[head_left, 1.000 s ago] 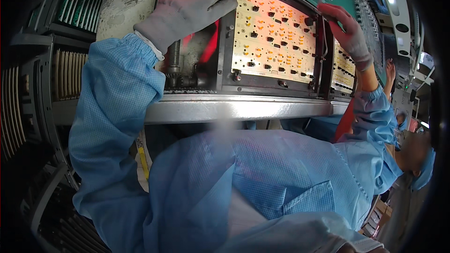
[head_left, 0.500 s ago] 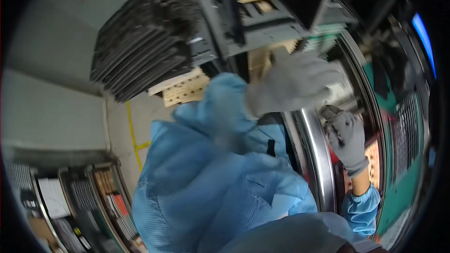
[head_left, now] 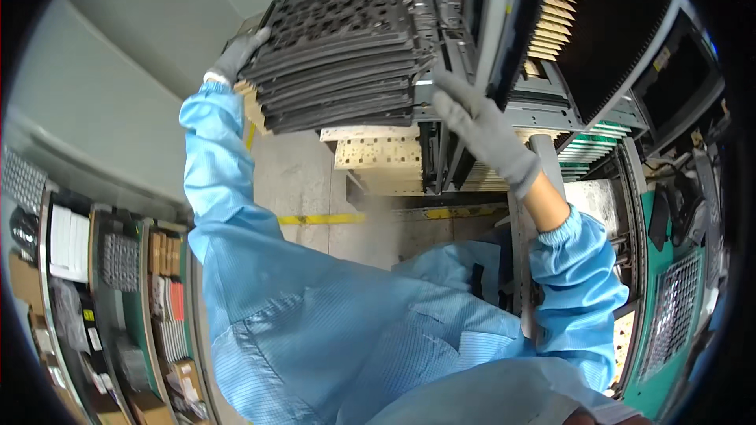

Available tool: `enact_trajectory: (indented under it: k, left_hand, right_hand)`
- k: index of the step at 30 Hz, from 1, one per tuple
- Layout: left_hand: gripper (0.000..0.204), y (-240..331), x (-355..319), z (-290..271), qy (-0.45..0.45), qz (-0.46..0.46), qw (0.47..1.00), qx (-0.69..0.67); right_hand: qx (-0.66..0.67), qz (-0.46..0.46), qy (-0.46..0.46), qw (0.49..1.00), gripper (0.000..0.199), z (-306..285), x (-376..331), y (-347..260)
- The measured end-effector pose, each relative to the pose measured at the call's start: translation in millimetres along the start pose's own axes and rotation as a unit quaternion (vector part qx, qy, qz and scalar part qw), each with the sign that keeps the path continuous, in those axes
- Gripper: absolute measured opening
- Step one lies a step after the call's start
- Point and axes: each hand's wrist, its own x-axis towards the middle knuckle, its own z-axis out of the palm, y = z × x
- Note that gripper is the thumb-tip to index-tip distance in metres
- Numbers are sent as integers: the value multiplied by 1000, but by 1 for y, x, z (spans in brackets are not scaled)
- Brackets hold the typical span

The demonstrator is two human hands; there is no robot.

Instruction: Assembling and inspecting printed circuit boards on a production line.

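Observation:
A tall stack of black moulded trays (head_left: 339, 71) with rows of square pockets stands ahead of me, left of the rack. My left hand (head_left: 239, 55), in a grey glove, is at the stack's left edge, its fingers curled over a black tray's side; the fingertips are partly hidden. To the right of the stack, my right hand (head_left: 488, 132), gloved in grey, is raised with its fingers stretched out and nothing in it. A small gap separates it from the trays. Beneath the stack lie cream perforated boards (head_left: 378, 153).
Grey metal rack posts (head_left: 498, 24) rise beside my right hand, with cream sheets (head_left: 555, 8) slotted behind them. A machine with a green panel (head_left: 657, 362) runs along the right. Shelves of boxes (head_left: 71, 244) stand at lower left. Yellow tape (head_left: 323, 219) crosses the floor.
My view has swung left. My left hand has left the machine side for the stack's left edge. My right hand has risen from the machine toward the stack's right side, and its fingers have straightened.

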Motion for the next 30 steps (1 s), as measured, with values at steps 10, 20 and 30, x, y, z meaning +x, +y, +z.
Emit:
enact_trajectory:
  k: [10,20,30]
  left_hand:
    - [30,44,-176,34,183,144,891,-390]
    - [47,66,-223,144,-35,171,943,-285]
    - [40,217,-163,294,-468,121,834,-266]
  right_hand:
    - [132,-47,25,990,69,10,8,-44]
    - [98,-87,315,940,50,-41,-88,-24]
    - [-227,354,456,784,82,-81,-271,-16]
